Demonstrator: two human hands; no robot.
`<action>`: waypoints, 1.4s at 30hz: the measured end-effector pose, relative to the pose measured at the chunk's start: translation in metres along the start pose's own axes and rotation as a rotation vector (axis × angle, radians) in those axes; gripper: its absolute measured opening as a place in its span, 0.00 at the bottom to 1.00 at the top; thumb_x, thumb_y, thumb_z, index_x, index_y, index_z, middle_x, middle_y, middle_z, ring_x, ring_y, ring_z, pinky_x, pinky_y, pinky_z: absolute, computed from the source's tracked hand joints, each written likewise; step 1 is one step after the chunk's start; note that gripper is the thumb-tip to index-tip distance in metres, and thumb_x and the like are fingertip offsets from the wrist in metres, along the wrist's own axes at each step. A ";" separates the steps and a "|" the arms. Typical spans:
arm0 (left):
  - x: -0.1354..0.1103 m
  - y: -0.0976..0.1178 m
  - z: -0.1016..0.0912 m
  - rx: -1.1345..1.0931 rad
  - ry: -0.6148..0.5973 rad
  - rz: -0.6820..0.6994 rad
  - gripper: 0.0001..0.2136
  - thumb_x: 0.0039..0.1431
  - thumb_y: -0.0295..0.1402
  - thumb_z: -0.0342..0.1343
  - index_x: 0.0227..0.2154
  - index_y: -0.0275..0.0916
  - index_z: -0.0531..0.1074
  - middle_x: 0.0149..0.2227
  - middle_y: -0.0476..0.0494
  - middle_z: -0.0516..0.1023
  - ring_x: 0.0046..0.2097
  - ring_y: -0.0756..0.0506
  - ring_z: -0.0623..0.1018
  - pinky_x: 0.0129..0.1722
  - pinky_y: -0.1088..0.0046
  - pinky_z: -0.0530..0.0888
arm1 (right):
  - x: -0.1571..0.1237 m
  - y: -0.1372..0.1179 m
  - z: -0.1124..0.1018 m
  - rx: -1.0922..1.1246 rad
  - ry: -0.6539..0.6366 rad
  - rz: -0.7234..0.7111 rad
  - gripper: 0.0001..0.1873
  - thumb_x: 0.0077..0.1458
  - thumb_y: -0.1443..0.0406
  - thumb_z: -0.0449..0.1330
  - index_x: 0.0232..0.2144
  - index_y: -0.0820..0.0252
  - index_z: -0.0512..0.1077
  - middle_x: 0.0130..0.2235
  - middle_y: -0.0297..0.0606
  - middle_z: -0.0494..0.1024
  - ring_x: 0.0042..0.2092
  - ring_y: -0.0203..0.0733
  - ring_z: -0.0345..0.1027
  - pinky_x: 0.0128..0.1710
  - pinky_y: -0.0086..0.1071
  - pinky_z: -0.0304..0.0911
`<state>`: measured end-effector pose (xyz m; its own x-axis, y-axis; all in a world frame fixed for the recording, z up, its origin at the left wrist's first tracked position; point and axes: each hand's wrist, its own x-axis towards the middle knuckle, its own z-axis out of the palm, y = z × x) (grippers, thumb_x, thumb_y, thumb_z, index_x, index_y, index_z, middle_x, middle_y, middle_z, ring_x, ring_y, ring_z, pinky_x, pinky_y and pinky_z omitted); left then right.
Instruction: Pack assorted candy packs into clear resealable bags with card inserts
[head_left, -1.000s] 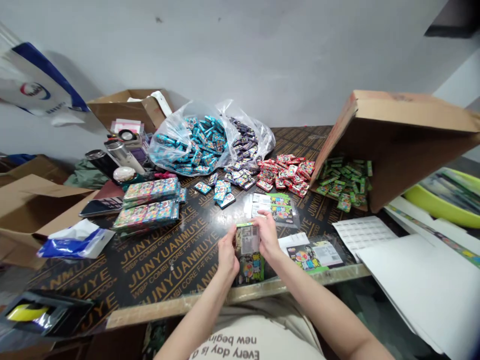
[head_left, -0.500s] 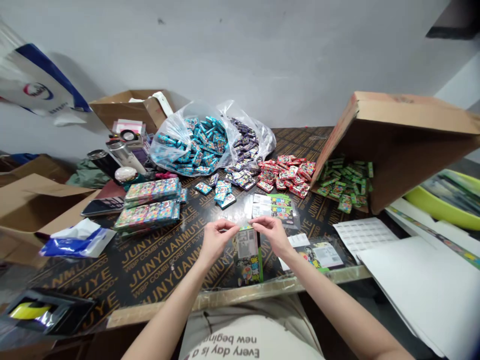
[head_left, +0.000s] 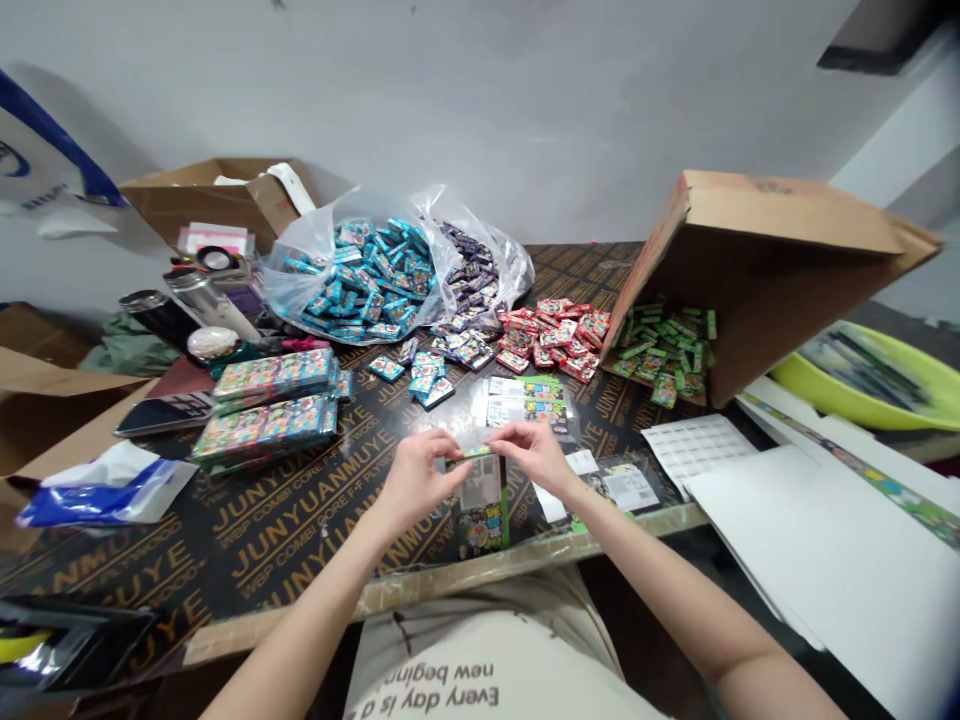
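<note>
A clear plastic packet with a black-and-green printed card hangs over the near part of the table. My left hand pinches its top edge on the left, thumb and fingers pressed together. At the same edge, the fingers of my right hand are closed on the right corner. Clear film rises between the two hands. Just beyond them lie more printed packets, and another packet with a white slip rests right of my right wrist.
Bags of small blue boxes and purple boxes stand at the back, beside heaps of red boxes and green boxes. A tilted carton leans over the green ones. Stacked filled packs sit left.
The view has shifted slightly right. My left hand's fingers have moved up over the packet's top edge, which now looks folded or opened. Both hands still hold the packet.
</note>
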<state>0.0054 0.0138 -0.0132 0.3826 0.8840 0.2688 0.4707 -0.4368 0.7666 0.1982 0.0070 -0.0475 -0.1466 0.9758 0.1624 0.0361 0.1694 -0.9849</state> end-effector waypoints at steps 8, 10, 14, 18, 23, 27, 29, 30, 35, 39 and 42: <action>0.002 -0.003 0.006 0.197 -0.113 0.171 0.10 0.56 0.33 0.50 0.36 0.43 0.76 0.29 0.45 0.70 0.32 0.49 0.70 0.31 0.75 0.66 | -0.017 0.028 -0.059 -0.579 0.043 -0.140 0.16 0.56 0.63 0.53 0.48 0.52 0.68 0.51 0.38 0.70 0.52 0.42 0.61 0.52 0.40 0.54; 0.003 -0.002 0.007 0.152 -0.101 0.159 0.10 0.55 0.34 0.51 0.33 0.43 0.77 0.29 0.45 0.70 0.32 0.49 0.70 0.31 0.75 0.66 | -0.018 0.049 -0.089 -0.861 0.141 -0.040 0.13 0.54 0.65 0.55 0.43 0.54 0.71 0.44 0.40 0.72 0.48 0.43 0.63 0.48 0.40 0.56; 0.006 0.000 0.011 0.028 -0.073 0.097 0.09 0.53 0.33 0.52 0.28 0.40 0.77 0.30 0.44 0.74 0.32 0.48 0.72 0.33 0.73 0.68 | -0.022 0.086 -0.126 -1.039 0.122 0.064 0.06 0.50 0.66 0.58 0.31 0.56 0.75 0.33 0.39 0.72 0.40 0.45 0.62 0.41 0.40 0.55; 0.006 -0.002 0.014 -0.019 -0.035 0.044 0.08 0.52 0.33 0.53 0.28 0.39 0.77 0.29 0.43 0.76 0.31 0.47 0.74 0.33 0.72 0.69 | -0.031 0.099 -0.126 -1.089 0.070 0.051 0.04 0.50 0.67 0.59 0.25 0.57 0.73 0.33 0.38 0.71 0.40 0.44 0.60 0.41 0.39 0.52; 0.003 -0.004 0.015 -0.016 0.041 -0.025 0.05 0.49 0.33 0.56 0.25 0.39 0.75 0.28 0.44 0.78 0.32 0.45 0.76 0.33 0.71 0.70 | -0.039 0.100 -0.116 -1.096 0.054 0.034 0.04 0.52 0.70 0.54 0.28 0.59 0.69 0.33 0.39 0.71 0.39 0.44 0.60 0.40 0.37 0.52; 0.002 -0.007 0.017 -0.027 0.083 -0.055 0.04 0.47 0.33 0.58 0.23 0.38 0.74 0.28 0.44 0.78 0.32 0.45 0.77 0.34 0.71 0.70 | -0.039 0.101 -0.118 -1.057 0.082 0.049 0.05 0.54 0.70 0.50 0.29 0.59 0.65 0.32 0.38 0.71 0.37 0.43 0.62 0.39 0.35 0.53; 0.001 -0.009 0.018 -0.041 0.085 -0.035 0.05 0.47 0.33 0.57 0.23 0.38 0.74 0.28 0.43 0.78 0.32 0.45 0.76 0.34 0.71 0.70 | -0.037 0.101 -0.122 -1.021 0.096 0.062 0.05 0.55 0.70 0.49 0.29 0.59 0.64 0.29 0.36 0.71 0.33 0.41 0.63 0.37 0.33 0.54; 0.001 -0.009 0.018 -0.049 0.083 -0.023 0.05 0.48 0.33 0.57 0.23 0.37 0.74 0.28 0.43 0.78 0.32 0.45 0.76 0.35 0.71 0.70 | -0.036 0.100 -0.123 -1.001 0.101 0.068 0.06 0.55 0.70 0.48 0.29 0.59 0.63 0.28 0.35 0.71 0.32 0.40 0.64 0.36 0.32 0.54; -0.002 -0.007 0.016 -0.052 0.065 0.026 0.04 0.50 0.30 0.55 0.25 0.37 0.74 0.32 0.42 0.76 0.36 0.46 0.75 0.37 0.71 0.69 | -0.024 0.072 -0.120 -0.923 0.155 0.039 0.04 0.53 0.68 0.50 0.27 0.58 0.63 0.33 0.38 0.73 0.38 0.43 0.65 0.39 0.35 0.56; -0.007 -0.005 0.015 -0.028 0.073 0.029 0.05 0.51 0.28 0.54 0.26 0.38 0.75 0.32 0.43 0.74 0.35 0.47 0.74 0.36 0.72 0.69 | -0.003 0.014 -0.086 -0.679 0.202 -0.090 0.04 0.53 0.65 0.52 0.27 0.59 0.64 0.32 0.37 0.70 0.38 0.41 0.64 0.40 0.34 0.57; -0.010 -0.006 0.017 -0.078 0.133 -0.012 0.03 0.49 0.27 0.56 0.23 0.37 0.73 0.28 0.45 0.75 0.32 0.48 0.75 0.34 0.73 0.70 | 0.011 -0.031 -0.048 -0.365 0.058 -0.163 0.06 0.50 0.65 0.58 0.32 0.59 0.64 0.29 0.33 0.69 0.33 0.37 0.64 0.37 0.31 0.58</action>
<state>0.0119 0.0054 -0.0304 0.2658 0.9056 0.3305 0.4091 -0.4164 0.8120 0.2429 0.0195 -0.0120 -0.1233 0.9364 0.3284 0.3669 0.3505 -0.8617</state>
